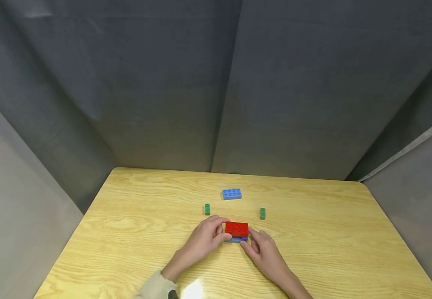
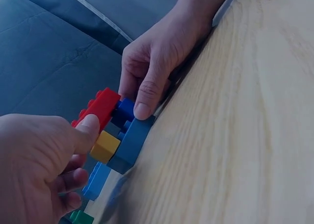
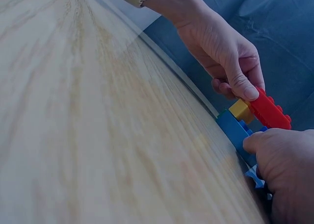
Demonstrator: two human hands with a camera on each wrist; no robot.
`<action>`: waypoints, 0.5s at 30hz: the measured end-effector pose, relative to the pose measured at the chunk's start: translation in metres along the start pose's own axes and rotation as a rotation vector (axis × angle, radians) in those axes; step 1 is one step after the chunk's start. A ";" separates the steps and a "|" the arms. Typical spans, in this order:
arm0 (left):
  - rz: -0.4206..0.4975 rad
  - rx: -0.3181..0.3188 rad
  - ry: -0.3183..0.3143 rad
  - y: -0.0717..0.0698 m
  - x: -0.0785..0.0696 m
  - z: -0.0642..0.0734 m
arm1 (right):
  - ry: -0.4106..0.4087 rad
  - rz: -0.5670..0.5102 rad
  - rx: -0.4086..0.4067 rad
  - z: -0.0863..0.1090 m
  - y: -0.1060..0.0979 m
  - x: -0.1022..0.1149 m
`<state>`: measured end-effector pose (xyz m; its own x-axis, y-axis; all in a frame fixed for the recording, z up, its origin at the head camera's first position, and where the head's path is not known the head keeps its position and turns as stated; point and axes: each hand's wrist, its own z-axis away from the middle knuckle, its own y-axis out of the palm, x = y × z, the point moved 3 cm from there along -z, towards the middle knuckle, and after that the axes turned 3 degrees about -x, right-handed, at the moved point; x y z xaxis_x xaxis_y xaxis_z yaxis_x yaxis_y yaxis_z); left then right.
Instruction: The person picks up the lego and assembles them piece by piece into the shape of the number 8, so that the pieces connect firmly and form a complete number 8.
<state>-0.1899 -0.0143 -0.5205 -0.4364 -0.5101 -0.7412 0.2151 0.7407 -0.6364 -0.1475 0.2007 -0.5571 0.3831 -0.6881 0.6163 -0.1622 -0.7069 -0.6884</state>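
My left hand point(image 1: 205, 238) pinches the left end of a red studded toy brick point(image 1: 237, 228), its thumb on the near side. Underneath stand a small yellow brick point(image 2: 105, 147) and a small dark blue brick point(image 2: 122, 111), one towards each end of a longer blue brick point(image 2: 131, 146) that lies lowest. Whether the red brick is seated on the two small ones I cannot tell. From the right, my right hand point(image 1: 268, 254) grips the stack's end, with its thumb against the blue brick; its other fingertips are partly hidden behind.
Beyond the stack, a loose blue brick point(image 1: 232, 194) lies on the wooden table point(image 1: 145, 232). Two small green bricks stand apart, one left point(image 1: 207, 209) and another right point(image 1: 262, 214). Grey curtains point(image 1: 163, 83) hang behind and beside the table.
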 end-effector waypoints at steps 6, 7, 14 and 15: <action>-0.077 -0.042 0.020 0.003 -0.002 0.000 | -0.009 0.009 -0.018 0.000 0.000 -0.001; -0.091 -0.051 0.025 0.004 -0.003 0.000 | -0.006 0.009 -0.017 0.000 0.000 -0.001; -0.139 -0.095 0.046 0.008 -0.004 0.003 | -0.004 -0.002 -0.011 0.000 -0.001 0.001; -0.141 -0.100 0.047 0.009 -0.004 0.003 | -0.006 -0.001 -0.013 0.000 -0.001 0.002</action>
<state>-0.1836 -0.0068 -0.5237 -0.4969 -0.5929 -0.6337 0.0615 0.7043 -0.7072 -0.1468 0.2003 -0.5551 0.3887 -0.6867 0.6143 -0.1736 -0.7094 -0.6831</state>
